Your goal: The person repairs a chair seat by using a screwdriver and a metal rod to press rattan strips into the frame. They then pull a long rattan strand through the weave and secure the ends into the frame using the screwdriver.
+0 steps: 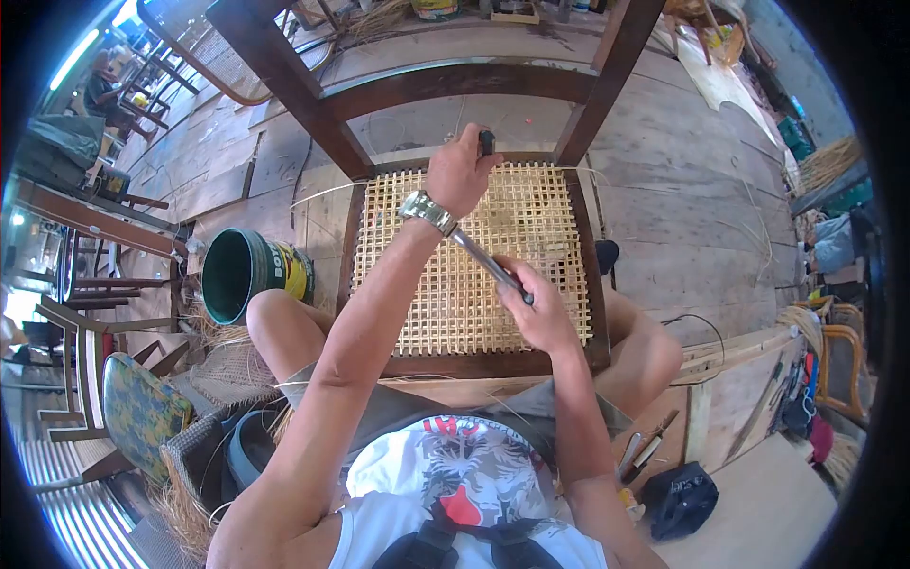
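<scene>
A dark wooden chair point(464, 85) stands before me, its woven cane seat point(455, 303) between my knees. My left hand point(460, 175), with a metal watch point(428, 211) at the wrist, is closed near the seat's far edge around a tool with a black handle point(487, 142); its lower part is hidden. Over the right-middle of the seat, my right hand point(537, 308) grips a metal-shafted tool point(483, 258) by its dark end. That shaft slants up to the left and passes out of sight behind my left wrist.
A green bucket point(251, 275) lies tilted left of the seat. Further left are chair frames and a patterned cushion point(147, 417). At lower right are hand tools point(646, 450) and a black bag point(680, 500) on boards. A person point(102, 90) sits at far left.
</scene>
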`<state>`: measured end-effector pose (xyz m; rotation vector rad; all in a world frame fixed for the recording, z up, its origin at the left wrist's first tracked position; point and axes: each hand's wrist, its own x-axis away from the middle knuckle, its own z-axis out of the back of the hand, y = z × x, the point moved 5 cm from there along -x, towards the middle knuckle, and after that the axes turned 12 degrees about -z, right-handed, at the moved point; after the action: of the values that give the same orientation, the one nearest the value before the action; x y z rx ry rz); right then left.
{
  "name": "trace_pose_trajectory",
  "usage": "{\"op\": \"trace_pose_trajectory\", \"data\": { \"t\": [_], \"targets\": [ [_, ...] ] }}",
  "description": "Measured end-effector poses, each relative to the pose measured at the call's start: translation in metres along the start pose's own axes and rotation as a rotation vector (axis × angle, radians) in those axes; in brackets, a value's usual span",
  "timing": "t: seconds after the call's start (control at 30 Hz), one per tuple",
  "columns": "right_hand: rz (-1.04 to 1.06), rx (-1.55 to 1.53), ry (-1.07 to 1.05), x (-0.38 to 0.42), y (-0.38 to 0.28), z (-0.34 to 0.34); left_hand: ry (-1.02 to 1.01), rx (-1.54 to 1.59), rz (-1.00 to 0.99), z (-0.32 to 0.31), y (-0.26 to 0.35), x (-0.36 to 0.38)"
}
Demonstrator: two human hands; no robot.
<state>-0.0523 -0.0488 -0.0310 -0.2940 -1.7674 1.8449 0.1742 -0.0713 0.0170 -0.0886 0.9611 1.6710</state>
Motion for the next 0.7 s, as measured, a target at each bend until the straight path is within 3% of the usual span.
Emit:
{"op": "trace_pose_trajectory", "data": {
  "t": [0.03,0.1,0.13,0.3,0.37,0.5,0.57,0.6,0.63,0.7],
  "targets": [
    [0.005,-0.002,-0.003,-0.005,0.001,-0.002,-0.002,0.030,0.023,0.001,0.000,0.000],
    [-0.167,-0.087,0.255,-0.010,0.005,0.006,-0.002,0.057,0.047,0.001,-0.002,0.000],
    [-0.015,-0.076,0.415,-0.018,0.017,0.011,0.034,0.147,0.028,-0.001,-0.005,0.000],
    [-0.095,-0.206,0.295,0.037,0.028,0.049,0.072,0.223,0.004,0.000,-0.011,0.002],
    [-0.011,0.071,0.462,0.070,0.018,0.069,0.221,0.188,-0.027,0.025,-0.005,0.011],
    [0.076,0.372,0.495,0.121,-0.001,0.079,0.305,0.418,0.168,0.054,-0.028,0.060],
    [0.076,0.499,0.246,0.124,-0.009,0.053,0.293,0.384,0.230,0.070,-0.021,0.087],
    [0.234,0.538,0.214,0.115,-0.007,0.036,0.288,0.385,0.233,0.074,-0.016,0.100],
    [0.232,0.536,0.218,0.100,0.005,0.021,0.327,0.487,0.238,0.077,-0.012,0.111],
    [0.383,0.830,0.187,0.076,0.016,-0.013,0.369,0.590,0.238,0.084,-0.009,0.128]
  ]
}}
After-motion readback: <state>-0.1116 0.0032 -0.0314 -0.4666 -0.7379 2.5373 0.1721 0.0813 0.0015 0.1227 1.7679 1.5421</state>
